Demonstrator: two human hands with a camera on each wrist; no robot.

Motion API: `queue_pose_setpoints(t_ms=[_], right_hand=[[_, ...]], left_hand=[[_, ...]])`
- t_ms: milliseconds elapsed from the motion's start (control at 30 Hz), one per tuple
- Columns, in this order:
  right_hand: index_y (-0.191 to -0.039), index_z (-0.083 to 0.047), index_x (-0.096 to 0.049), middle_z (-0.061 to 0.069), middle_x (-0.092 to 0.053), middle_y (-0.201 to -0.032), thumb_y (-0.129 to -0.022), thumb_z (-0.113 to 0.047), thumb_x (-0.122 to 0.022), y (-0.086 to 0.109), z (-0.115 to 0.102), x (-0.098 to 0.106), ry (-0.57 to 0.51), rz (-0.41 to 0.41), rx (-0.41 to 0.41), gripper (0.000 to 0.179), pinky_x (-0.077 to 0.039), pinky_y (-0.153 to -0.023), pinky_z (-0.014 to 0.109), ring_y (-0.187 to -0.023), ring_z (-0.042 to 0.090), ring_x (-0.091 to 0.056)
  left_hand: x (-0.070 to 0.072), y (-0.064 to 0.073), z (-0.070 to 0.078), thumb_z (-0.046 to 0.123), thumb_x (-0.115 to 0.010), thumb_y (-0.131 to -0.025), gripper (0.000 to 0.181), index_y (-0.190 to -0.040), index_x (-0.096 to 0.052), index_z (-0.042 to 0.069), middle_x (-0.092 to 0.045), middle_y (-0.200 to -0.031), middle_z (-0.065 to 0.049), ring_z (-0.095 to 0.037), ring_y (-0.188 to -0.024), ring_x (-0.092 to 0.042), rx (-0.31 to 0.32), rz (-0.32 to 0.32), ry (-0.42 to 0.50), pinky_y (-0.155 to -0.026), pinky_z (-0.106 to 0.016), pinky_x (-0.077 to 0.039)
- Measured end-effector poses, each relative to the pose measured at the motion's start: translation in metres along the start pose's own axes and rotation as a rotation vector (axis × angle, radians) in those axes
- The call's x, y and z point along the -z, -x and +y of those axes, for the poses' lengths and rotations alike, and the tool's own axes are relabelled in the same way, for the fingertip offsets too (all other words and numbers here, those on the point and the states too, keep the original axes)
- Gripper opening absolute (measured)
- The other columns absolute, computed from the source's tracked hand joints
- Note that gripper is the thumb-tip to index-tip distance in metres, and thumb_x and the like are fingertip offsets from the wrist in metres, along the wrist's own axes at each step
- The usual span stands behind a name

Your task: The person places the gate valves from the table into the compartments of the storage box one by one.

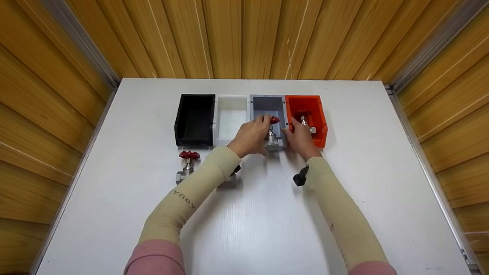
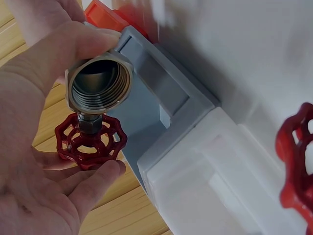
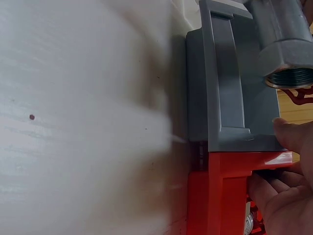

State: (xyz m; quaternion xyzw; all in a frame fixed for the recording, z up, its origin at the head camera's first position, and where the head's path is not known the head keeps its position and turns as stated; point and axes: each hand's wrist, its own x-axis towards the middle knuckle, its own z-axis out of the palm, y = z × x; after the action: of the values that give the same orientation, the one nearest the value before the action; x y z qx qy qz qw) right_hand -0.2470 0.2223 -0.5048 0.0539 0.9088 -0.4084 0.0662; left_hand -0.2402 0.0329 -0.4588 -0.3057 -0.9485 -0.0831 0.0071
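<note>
My left hand (image 1: 250,136) holds a metal gate valve (image 1: 272,143) with a red handwheel at the front of the grey bin (image 1: 267,96). In the left wrist view the thumb lies on the valve body (image 2: 73,93), its threaded opening faces the camera, and fingers touch the handwheel (image 2: 90,159). My right hand (image 1: 301,140) pinches the adjoining walls of the grey and orange bins; its thumb (image 3: 288,134) is on the grey side, fingers inside the orange bin (image 3: 225,196). Another red-wheeled valve (image 1: 313,130) lies in that orange bin, partly hidden by this hand.
A white bin (image 1: 232,98) and a black bin (image 1: 196,96) continue the row leftward. One red-wheeled valve (image 1: 187,168) stands on the white table (image 1: 248,229) before the black bin. Another metal piece (image 1: 229,185) is mostly hidden behind the left forearm. Wood-patterned walls (image 1: 225,38) enclose the table.
</note>
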Motion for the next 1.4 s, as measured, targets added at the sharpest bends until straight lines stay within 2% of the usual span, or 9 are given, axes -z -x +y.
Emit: queue_pose_setpoints(t_ms=[267,500,667,900,1100,1400], right_hand=[[-0.153,-0.014,-0.029,0.007,-0.051,-0.139,-0.097,-0.025,-0.058,0.0,-0.001,0.0,0.004,-0.004,-0.015,0.063,-0.042,-0.11,0.041,-0.117,0.021,-0.051],[-0.155,-0.015,-0.02,0.008,-0.041,-0.151,-0.098,-0.024,-0.056,-0.001,-0.001,0.001,0.0,-0.034,-0.049,0.068,-0.037,-0.113,0.042,-0.126,0.021,-0.046],[-0.155,-0.011,-0.019,0.011,-0.037,-0.153,-0.098,-0.024,-0.056,-0.002,-0.001,0.002,0.027,-0.03,-0.05,0.069,-0.035,-0.114,0.042,-0.132,0.023,-0.043],[-0.152,-0.008,-0.027,0.014,-0.045,-0.146,-0.097,-0.023,-0.057,-0.002,-0.001,0.001,0.036,0.004,0.0,0.064,-0.037,-0.113,0.043,-0.128,0.024,-0.047],[-0.152,-0.008,-0.029,0.012,-0.049,-0.143,-0.098,-0.022,-0.057,-0.001,-0.001,0.001,0.025,0.008,0.005,0.063,-0.04,-0.111,0.042,-0.125,0.023,-0.05],[-0.154,-0.009,-0.022,0.012,-0.042,-0.15,-0.098,-0.026,-0.056,0.0,-0.001,0.0,0.028,-0.014,-0.036,0.067,-0.036,-0.114,0.042,-0.131,0.023,-0.045]], left_hand=[[-0.001,-0.01,-0.005,0.04,-0.089,-0.058,0.112,-0.144,-0.031,-0.001,-0.054,-0.128,-0.019,-0.028,-0.096,-0.066,0.01,0.001,-0.026,-0.081,-0.041,-0.058],[-0.001,-0.016,-0.007,0.037,-0.089,-0.059,0.111,-0.145,-0.03,-0.002,-0.053,-0.128,-0.02,-0.027,-0.094,-0.066,0.02,0.003,-0.002,-0.082,-0.04,-0.058],[-0.001,-0.02,-0.009,0.039,-0.087,-0.061,0.111,-0.146,-0.028,-0.001,-0.052,-0.129,-0.021,-0.027,-0.094,-0.066,0.037,0.005,-0.006,-0.08,-0.04,-0.059],[-0.005,-0.025,-0.013,0.04,-0.089,-0.061,0.116,-0.149,-0.025,0.0,-0.047,-0.137,-0.021,-0.027,-0.103,-0.066,0.069,0.02,0.008,-0.081,-0.039,-0.058],[-0.008,-0.029,-0.016,0.037,-0.09,-0.06,0.117,-0.149,-0.024,0.001,-0.045,-0.14,-0.02,-0.028,-0.104,-0.065,0.082,0.044,0.029,-0.081,-0.04,-0.058],[-0.017,-0.036,-0.018,0.033,-0.081,-0.072,0.101,-0.149,-0.024,0.001,-0.043,-0.143,-0.021,-0.028,-0.108,-0.064,0.098,0.078,-0.009,-0.081,-0.038,-0.058]])
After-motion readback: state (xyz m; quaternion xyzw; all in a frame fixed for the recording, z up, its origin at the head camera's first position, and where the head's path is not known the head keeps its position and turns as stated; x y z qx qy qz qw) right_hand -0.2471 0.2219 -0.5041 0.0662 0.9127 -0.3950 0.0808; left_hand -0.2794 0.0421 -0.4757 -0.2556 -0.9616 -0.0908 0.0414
